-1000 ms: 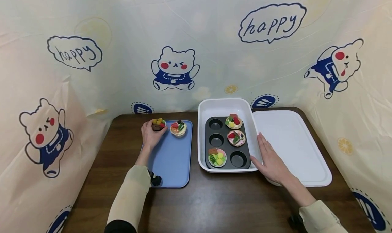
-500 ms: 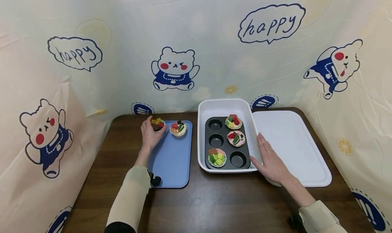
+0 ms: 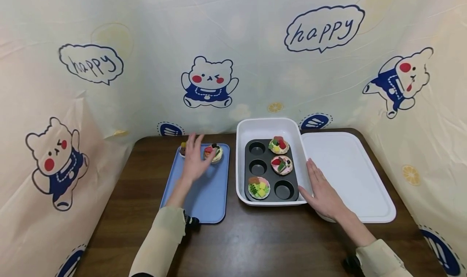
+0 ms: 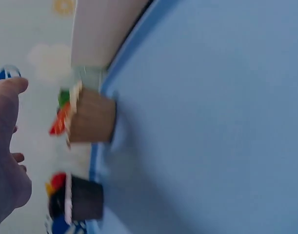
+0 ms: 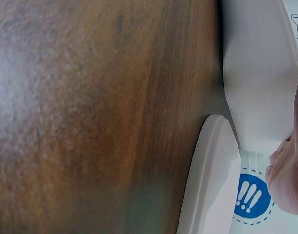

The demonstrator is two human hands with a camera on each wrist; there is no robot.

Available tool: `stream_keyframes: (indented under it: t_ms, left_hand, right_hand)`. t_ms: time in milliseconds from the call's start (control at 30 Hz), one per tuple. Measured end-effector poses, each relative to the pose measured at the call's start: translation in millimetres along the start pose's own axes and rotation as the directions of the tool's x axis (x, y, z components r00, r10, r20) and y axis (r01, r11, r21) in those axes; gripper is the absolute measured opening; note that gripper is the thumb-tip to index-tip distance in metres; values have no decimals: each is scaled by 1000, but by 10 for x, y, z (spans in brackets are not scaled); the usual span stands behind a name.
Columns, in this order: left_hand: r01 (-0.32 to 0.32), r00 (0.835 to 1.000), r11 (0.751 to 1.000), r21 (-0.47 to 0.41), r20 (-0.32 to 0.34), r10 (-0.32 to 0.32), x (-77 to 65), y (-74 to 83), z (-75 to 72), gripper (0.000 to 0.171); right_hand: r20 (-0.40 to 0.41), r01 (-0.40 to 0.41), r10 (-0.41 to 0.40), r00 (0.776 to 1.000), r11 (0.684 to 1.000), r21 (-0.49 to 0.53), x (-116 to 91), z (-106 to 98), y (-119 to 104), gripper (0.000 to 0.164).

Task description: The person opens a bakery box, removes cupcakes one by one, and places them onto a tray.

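Note:
My left hand (image 3: 194, 163) hovers with spread fingers over the far end of a blue tray (image 3: 206, 200), holding nothing. Its thumb side overlaps a toy cupcake (image 3: 218, 155) with pale cream and fruit on top; in the left wrist view that cupcake (image 4: 94, 118) stands in a tan cup, apart from the hand. A toy cupcake in a dark cup (image 4: 86, 199) is on the tray too, partly hidden behind the hand in the head view. With straight fingers, my right hand (image 3: 324, 194) rests against the right side of a white bin (image 3: 240, 163).
Inside the bin sits a dark muffin pan (image 3: 269, 184) bearing three topped toy cupcakes; its other wells are bare. A white lid (image 3: 357, 180) lies right of the bin. All stand on a brown wooden table (image 3: 233, 244), with a printed cloth (image 3: 146, 86) behind.
My left hand has let go of the dark-cup cupcake, which stays at the tray's far left corner. The hand has moved right toward the cream-topped one. My right hand stays put.

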State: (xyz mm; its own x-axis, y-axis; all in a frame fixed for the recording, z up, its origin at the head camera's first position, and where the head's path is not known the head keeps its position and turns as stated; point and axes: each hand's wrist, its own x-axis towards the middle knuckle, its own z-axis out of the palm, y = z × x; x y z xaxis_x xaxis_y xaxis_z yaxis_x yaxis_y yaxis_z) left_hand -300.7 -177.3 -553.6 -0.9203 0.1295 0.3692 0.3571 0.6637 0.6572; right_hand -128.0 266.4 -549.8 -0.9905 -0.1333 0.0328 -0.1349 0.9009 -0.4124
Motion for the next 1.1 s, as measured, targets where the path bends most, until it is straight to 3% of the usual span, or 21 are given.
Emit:
stream_keyframes:
  t_ms: [67, 133, 233, 400, 600, 900, 1100]
  left_hand:
    - [-9, 995, 1000, -4, 100, 9, -42, 212, -25, 83]
    - [-7, 979, 1000, 0, 204, 7, -89, 446, -60, 83]
    - [-21, 947, 1000, 20, 322, 14, -166, 748, -88, 87]
    - [-99, 885, 995, 19, 460, 79, -270, 1022, -29, 91]
    - [-241, 783, 971, 10, 593, 188, -334, 1187, 72, 97]
    - [-397, 678, 917, 32, 684, 269, -362, 1322, 172, 100]
    - [-430, 598, 903, 9, 752, 278, -409, 1385, 238, 96]
  right_hand:
    - [-7, 2, -2, 1000, 1000, 0, 0, -4, -10, 99]
    - [-15, 5, -5, 1000, 1000, 2, 0, -5, -15, 99]
    - [-24, 11, -11, 1000, 1000, 6, -6, -8, -22, 98]
    - [-36, 18, -17, 999, 1000, 8, -22, -8, -25, 98]
    - [-38, 21, -20, 999, 1000, 11, -26, -2, -19, 98]
    - [-14, 4, -4, 1000, 1000, 16, -53, -8, 3, 99]
    - [-26, 22, -21, 999, 1000, 5, -29, -22, -16, 98]
